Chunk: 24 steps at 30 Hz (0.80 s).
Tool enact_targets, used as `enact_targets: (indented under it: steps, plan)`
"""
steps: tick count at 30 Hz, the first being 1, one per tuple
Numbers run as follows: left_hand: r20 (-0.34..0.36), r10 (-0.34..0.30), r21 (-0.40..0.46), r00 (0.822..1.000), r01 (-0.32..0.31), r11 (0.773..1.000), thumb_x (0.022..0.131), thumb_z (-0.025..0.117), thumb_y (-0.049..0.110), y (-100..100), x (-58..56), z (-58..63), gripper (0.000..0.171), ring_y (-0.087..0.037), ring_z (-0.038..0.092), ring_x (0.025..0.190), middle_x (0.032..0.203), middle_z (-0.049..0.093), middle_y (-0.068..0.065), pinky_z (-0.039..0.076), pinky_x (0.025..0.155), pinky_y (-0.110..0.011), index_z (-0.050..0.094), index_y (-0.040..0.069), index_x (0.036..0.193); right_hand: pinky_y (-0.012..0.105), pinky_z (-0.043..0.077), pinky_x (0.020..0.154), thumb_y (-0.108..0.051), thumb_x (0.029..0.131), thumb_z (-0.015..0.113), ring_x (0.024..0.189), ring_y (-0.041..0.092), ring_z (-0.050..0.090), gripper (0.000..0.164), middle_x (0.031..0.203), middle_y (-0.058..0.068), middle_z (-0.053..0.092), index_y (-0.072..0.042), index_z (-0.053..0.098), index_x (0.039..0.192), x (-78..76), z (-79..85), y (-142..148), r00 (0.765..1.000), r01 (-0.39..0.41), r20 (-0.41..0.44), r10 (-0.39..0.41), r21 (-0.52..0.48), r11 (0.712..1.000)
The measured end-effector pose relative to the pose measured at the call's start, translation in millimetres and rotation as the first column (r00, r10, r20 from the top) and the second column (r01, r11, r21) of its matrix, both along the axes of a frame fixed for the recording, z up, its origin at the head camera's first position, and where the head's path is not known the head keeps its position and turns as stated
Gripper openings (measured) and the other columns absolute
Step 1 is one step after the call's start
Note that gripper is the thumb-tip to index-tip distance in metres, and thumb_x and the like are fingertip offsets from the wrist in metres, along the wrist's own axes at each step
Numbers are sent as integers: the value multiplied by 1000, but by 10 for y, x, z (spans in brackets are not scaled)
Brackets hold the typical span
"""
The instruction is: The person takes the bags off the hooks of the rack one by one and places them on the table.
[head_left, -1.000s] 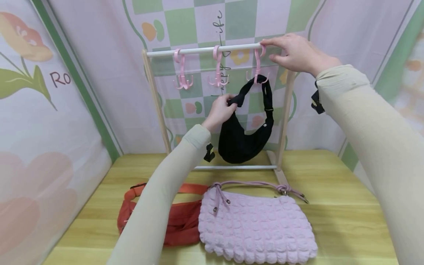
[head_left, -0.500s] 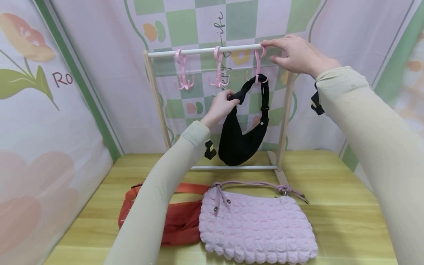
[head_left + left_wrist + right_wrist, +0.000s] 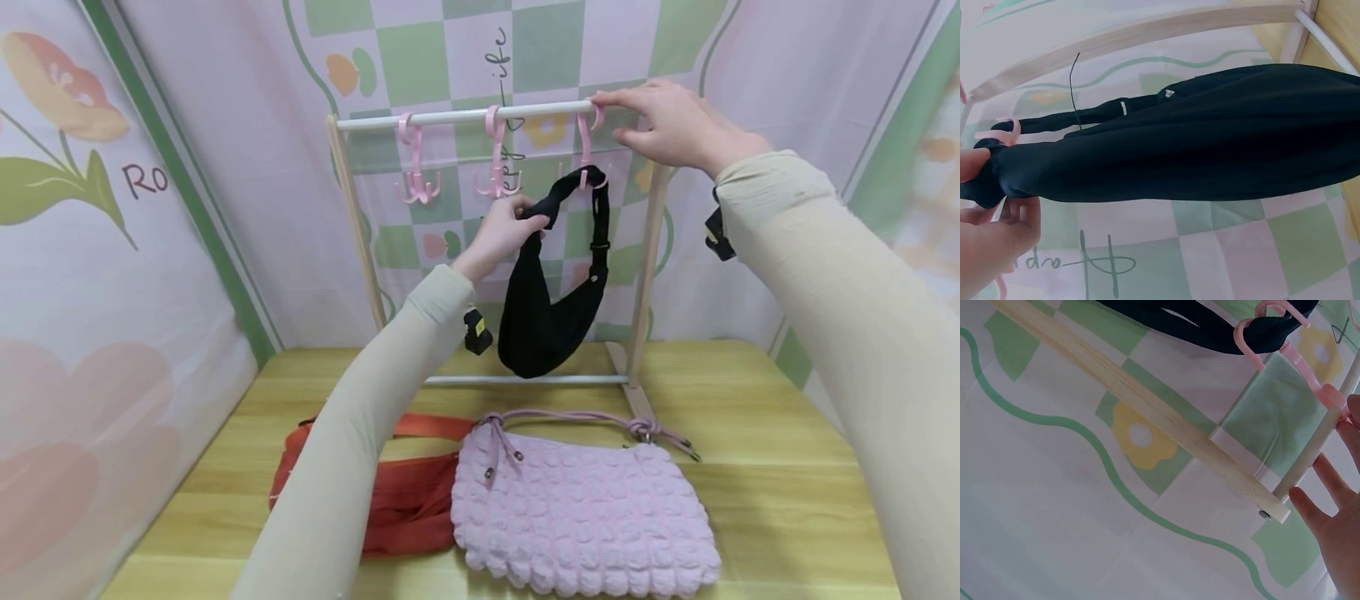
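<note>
A black shoulder bag (image 3: 534, 329) hangs by its strap loop from the rightmost pink hook (image 3: 585, 140). My left hand (image 3: 498, 236) pinches the strap's left side, where it meets the bag body. The left wrist view has the bag's dark fabric (image 3: 1179, 156) stretched across it, with thumb and fingers at the strap end. Up on the white rail (image 3: 450, 117), my right hand (image 3: 671, 125) rests its fairly straight fingers beside the top of that hook. In the right wrist view, the fingers lie against the rail near the end of the wooden post (image 3: 1166, 419).
Two more pink hooks (image 3: 417, 167) hang along the rail to the left. On the wooden table (image 3: 780, 500) in front of the rack lie a red bag (image 3: 412, 508), partly behind my left arm, and a pink puffy handbag (image 3: 585, 508). A patterned cloth stands behind.
My left hand has risen slightly with the pinched strap, and the black bag has swung and narrowed a little. The right hand has stayed at the rail.
</note>
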State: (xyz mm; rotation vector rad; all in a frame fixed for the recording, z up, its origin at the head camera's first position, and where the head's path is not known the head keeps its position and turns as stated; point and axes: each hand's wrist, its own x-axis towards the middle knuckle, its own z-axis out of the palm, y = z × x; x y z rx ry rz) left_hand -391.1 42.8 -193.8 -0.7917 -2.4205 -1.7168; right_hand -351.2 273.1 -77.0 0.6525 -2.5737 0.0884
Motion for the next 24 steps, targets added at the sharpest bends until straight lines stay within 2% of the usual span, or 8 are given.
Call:
enact_targets:
  steps: [4, 10, 16, 24]
  plan:
    - [74, -14, 22, 997, 12, 1000, 94, 57, 13, 7, 4, 51, 22, -18, 65, 84, 90, 65, -10, 45, 75, -21, 60, 1, 113, 63, 34, 95, -19, 97, 46, 118, 43, 38, 52, 139, 27, 45, -16, 33, 148, -5, -3, 3, 1000, 6, 4, -6, -1, 1000]
    - [197, -53, 112, 979, 31, 993, 95, 54, 8, 21, 8, 138, 29, -19, 68, 87, 108, 63, -14, 50, 75, -24, 54, 2, 123, 63, 34, 95, -20, 98, 45, 119, 43, 37, 53, 140, 27, 43, -18, 32, 149, -11, -6, 6, 1000, 18, 13, -18, 1, 1000]
    - [215, -63, 157, 975, 29, 987, 95, 52, 6, 36, 42, 224, 30, -18, 67, 85, 117, 60, -16, 51, 69, -22, 54, 1, 124, 64, 34, 96, -22, 98, 45, 124, 45, 36, 53, 141, 26, 43, -19, 32, 149, -15, -3, 4, 1000, 27, 14, -27, 0, 1000]
    - [260, -49, 194, 964, -3, 981, 94, 54, 5, 47, 50, 344, 31, -20, 67, 90, 121, 57, -11, 50, 69, -21, 53, 5, 125, 65, 32, 100, -21, 98, 45, 130, 46, 33, 53, 142, 25, 43, -19, 32, 149, -9, -3, -2, 1000, 26, 14, -26, -6, 1000]
